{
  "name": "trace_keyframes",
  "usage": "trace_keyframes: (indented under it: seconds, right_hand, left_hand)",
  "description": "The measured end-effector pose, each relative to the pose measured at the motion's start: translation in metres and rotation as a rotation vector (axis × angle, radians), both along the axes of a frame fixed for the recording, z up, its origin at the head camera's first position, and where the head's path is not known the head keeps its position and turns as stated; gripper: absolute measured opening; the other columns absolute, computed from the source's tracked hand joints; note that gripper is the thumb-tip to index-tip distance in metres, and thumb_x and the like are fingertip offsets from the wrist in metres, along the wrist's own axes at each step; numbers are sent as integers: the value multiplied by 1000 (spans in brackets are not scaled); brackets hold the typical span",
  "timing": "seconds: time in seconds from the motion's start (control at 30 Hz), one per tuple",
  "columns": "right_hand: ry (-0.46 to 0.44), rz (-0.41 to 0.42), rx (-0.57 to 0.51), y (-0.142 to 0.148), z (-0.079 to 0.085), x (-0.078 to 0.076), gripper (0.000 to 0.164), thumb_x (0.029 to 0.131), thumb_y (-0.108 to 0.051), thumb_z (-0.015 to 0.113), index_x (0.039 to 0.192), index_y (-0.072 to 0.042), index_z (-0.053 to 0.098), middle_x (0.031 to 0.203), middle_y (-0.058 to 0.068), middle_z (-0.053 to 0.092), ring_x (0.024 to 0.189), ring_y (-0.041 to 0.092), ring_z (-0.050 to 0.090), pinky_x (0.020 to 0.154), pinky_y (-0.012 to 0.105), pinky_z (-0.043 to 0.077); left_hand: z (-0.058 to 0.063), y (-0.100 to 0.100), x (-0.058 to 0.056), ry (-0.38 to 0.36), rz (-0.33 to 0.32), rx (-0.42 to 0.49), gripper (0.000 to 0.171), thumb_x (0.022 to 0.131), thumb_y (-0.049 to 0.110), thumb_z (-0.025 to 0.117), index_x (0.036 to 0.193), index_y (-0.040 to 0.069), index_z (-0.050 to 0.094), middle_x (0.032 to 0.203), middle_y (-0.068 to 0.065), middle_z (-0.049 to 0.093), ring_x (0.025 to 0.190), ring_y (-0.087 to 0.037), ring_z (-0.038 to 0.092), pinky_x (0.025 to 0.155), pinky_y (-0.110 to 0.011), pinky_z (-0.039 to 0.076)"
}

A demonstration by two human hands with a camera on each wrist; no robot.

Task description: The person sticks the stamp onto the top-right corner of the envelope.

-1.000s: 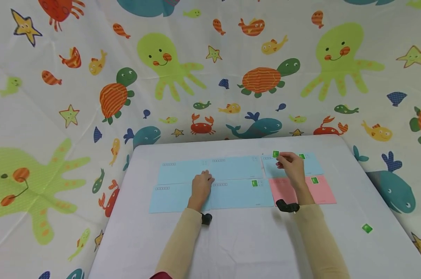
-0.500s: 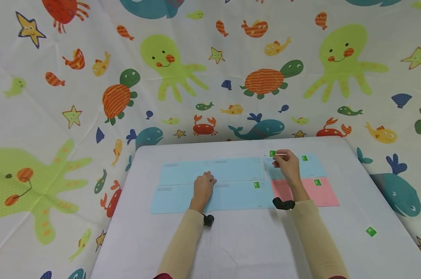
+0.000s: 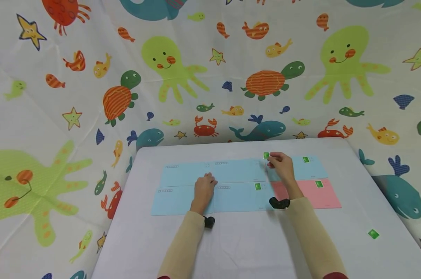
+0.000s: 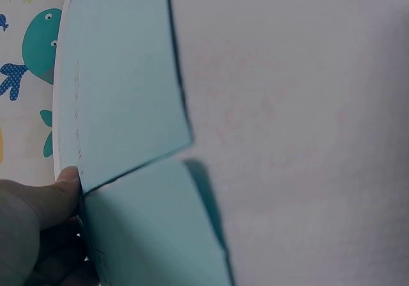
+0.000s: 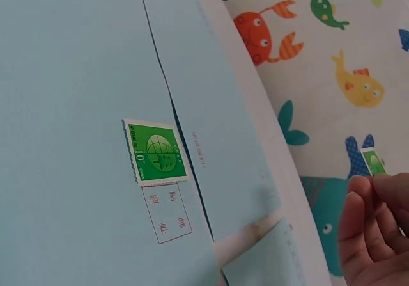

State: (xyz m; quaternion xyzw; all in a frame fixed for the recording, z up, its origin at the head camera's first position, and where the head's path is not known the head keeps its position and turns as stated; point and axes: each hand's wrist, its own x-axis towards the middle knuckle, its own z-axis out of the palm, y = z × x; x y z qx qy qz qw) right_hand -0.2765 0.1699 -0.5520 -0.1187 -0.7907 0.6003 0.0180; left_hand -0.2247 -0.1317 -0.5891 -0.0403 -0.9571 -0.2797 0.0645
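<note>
In the head view my right hand [image 3: 282,168] pinches a small green postage stamp [image 3: 266,155] at its fingertips. The stamp is up near the top left corner of the upper right blue envelope [image 3: 313,171]. Fingers and stamp [image 5: 376,162] also show at the right edge of the right wrist view. My left hand [image 3: 204,192] rests on the blue envelopes where they meet, left of centre. In the left wrist view its thumb [image 4: 68,180] touches the envelopes' edge; its other fingers are shadowed. A stuck-down stamp [image 5: 156,151] sits beside a printed red box on a blue envelope.
Several blue envelopes lie in two rows, with a pink envelope [image 3: 329,197] at lower right. Stamps are on the pink, upper right and lower middle envelopes. One loose stamp [image 3: 373,233] lies on the white table [image 3: 245,248] to the right. A sea-animal curtain [image 3: 224,89] hangs behind.
My right hand has moved left with the pinched stamp, toward the upper middle envelope. My left hand stays where it was on the envelopes. The head view has shifted slightly.
</note>
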Motion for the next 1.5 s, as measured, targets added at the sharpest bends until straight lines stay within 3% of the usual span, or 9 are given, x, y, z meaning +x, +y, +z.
trace_keyframes:
  seconds: [0.23,0.5,0.7,1.03,1.5]
  right_hand:
    - [-37,-3,25,-8,-4,-8,33,101,-25,61,126,-2,63,117,23,68,77,9,66,71,14,57]
    - [-92,-17,56,-18,-7,-18,32,102,-25,59,126,-5,63,115,19,68,77,12,66,80,25,60]
    - [-90,-11,65,-25,-9,-22,32,102,-23,58,125,-3,63,112,19,68,75,10,66,74,21,59]
    - [-111,-11,71,-37,-22,-26,26,98,-14,59,119,1,62,92,11,64,69,11,62,63,17,53]
    - [-26,89,360,-45,-38,-30,23,97,-15,52,111,-1,64,99,18,67,73,21,60,62,27,47]
  left_hand:
    - [-2,1,-1,-4,5,8,27,95,15,68,117,1,73,133,-21,64,130,-33,59,103,-47,52]
    - [-1,1,-2,-1,6,-8,26,94,16,69,116,2,74,132,-19,65,129,-32,60,103,-46,53]
    - [1,0,0,21,8,4,26,93,14,70,114,0,74,130,-20,66,127,-33,62,101,-47,53]
    - [-2,0,-2,16,-1,1,24,95,15,68,113,2,75,133,-19,64,128,-33,61,98,-46,55]
    - [-1,-1,-4,-21,8,-7,26,95,16,68,117,3,74,135,-19,63,130,-32,59,100,-44,54]
